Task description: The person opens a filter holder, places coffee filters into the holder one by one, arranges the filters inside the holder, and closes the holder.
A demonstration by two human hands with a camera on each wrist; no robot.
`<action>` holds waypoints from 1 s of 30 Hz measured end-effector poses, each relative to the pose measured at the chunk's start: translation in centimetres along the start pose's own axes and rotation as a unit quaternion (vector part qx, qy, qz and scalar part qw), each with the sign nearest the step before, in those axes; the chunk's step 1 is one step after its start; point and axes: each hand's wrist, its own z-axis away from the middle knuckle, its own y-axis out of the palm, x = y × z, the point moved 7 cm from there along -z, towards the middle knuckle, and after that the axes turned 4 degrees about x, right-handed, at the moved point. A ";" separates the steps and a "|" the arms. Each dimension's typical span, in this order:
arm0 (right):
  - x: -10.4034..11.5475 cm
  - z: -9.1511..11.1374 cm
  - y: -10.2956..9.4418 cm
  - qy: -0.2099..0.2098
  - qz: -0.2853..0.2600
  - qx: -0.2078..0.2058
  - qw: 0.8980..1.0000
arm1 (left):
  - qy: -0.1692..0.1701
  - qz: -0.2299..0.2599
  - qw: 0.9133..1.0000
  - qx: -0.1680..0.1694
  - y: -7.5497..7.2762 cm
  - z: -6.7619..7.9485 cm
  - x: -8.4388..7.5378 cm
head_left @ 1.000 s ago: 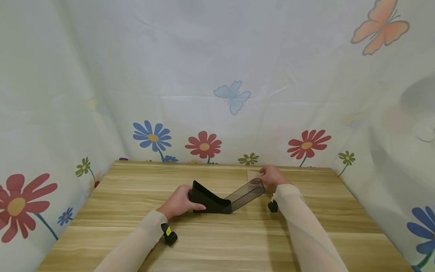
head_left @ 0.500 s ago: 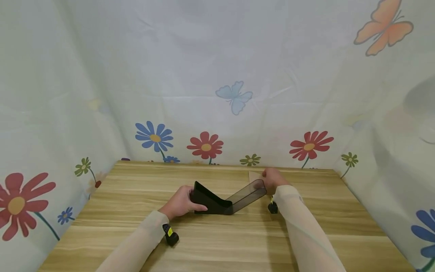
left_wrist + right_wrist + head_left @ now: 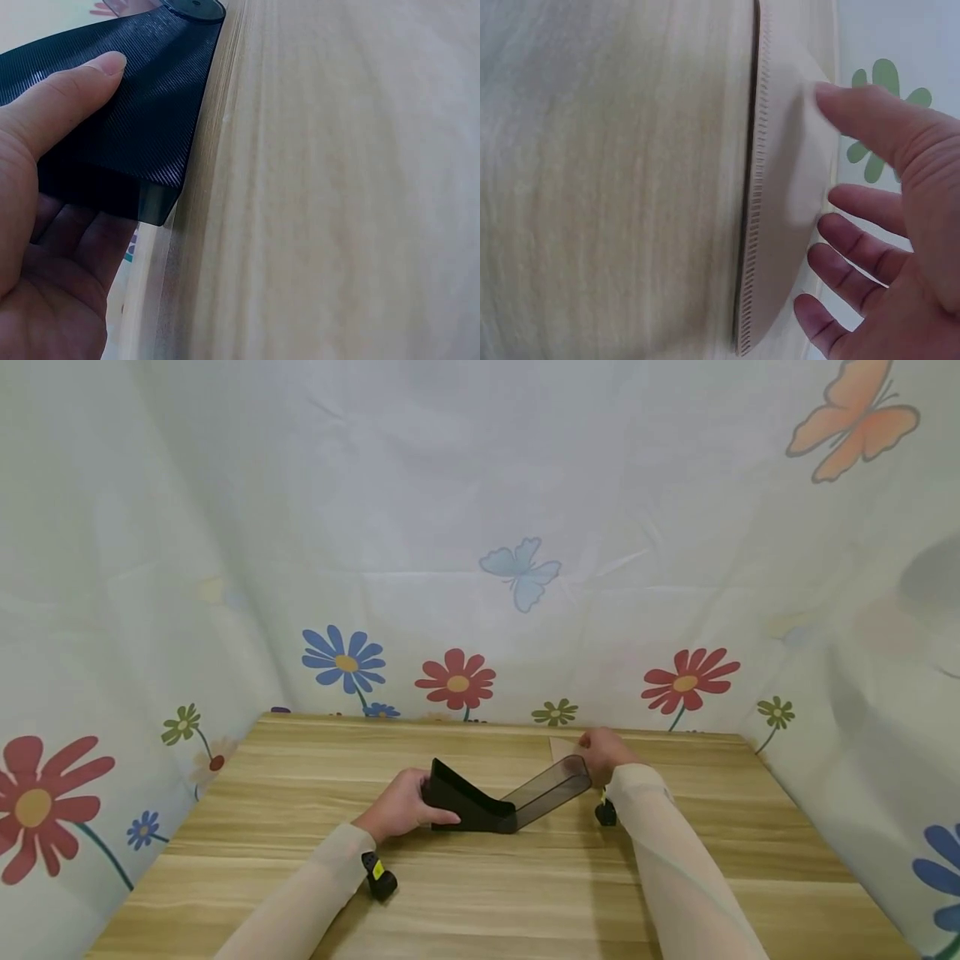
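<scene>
A black plastic box [image 3: 467, 810] with a ribbed side stands on the table, its see-through smoky lid [image 3: 546, 795] swung out to the right on a hinge. My left hand [image 3: 397, 806] grips the box's left end; in the left wrist view the thumb presses the ribbed side [image 3: 142, 127] and the fingers go underneath, partly hidden. Behind the lid's raised end, my right hand [image 3: 606, 755] is at a light brown paper coffee filter [image 3: 784, 187] with a crimped straight edge. The right thumb tip overlaps the paper, and the other fingertips sit along its curved edge, loosely bent.
The wood-grain table [image 3: 495, 893] reaches back to a white curtain [image 3: 420, 510] printed with flowers and butterflies. Small black cameras [image 3: 381, 878] are strapped at both wrists. The filter lies close to the table's back edge.
The whole scene shifts slightly rightward as the head view turns a little. Hands, box and filter keep nearly the same places relative to one another.
</scene>
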 end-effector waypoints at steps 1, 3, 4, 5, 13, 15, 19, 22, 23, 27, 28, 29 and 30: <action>0.1 0.0 -0.1 0.003 -0.001 -0.001 1.000 | 0.000 0.002 1.000 0.000 0.0 0.0 0.0; 0.3 0.1 -0.4 0.009 -0.002 -0.003 1.000 | 0.002 0.005 1.000 0.001 0.0 0.0 -0.1; 0.3 0.2 -0.5 0.013 0.002 -0.003 1.000 | 0.003 0.007 1.000 0.002 0.0 0.0 -0.1; 0.4 0.2 -0.6 0.015 0.006 -0.002 1.000 | 0.004 0.008 1.000 0.002 0.0 0.0 -0.2; 0.3 0.2 -0.9 0.027 0.012 -0.009 1.000 | 0.006 0.006 1.000 0.004 0.0 0.0 -0.4; 0.3 0.1 -0.9 0.021 0.014 -0.013 1.000 | 0.007 0.006 1.000 0.005 -0.1 0.0 -0.4; 0.6 0.2 -0.9 0.015 -0.008 -0.010 1.000 | 0.006 0.009 1.000 0.005 -0.1 -0.1 -0.3; 0.7 0.3 -0.8 0.015 -0.019 -0.007 1.000 | 0.006 0.009 1.000 0.005 -0.1 -0.1 -0.3; 0.6 0.4 -0.8 0.015 -0.017 -0.010 1.000 | 0.006 0.008 1.000 0.006 -0.1 -0.1 -0.3; 0.5 0.2 -0.5 0.019 -0.016 -0.008 1.000 | 0.005 0.001 1.000 0.004 -0.1 0.0 -0.4; 0.4 0.1 -0.5 0.021 -0.017 -0.010 1.000 | 0.005 -0.001 1.000 0.004 -0.1 0.0 -0.4; 0.3 0.0 -0.4 0.020 -0.014 -0.012 1.000 | 0.004 -0.002 1.000 0.004 -0.1 0.1 -0.4; 0.3 -0.1 -0.3 0.018 -0.009 -0.011 1.000 | 0.003 -0.002 1.000 0.004 0.0 0.1 -0.4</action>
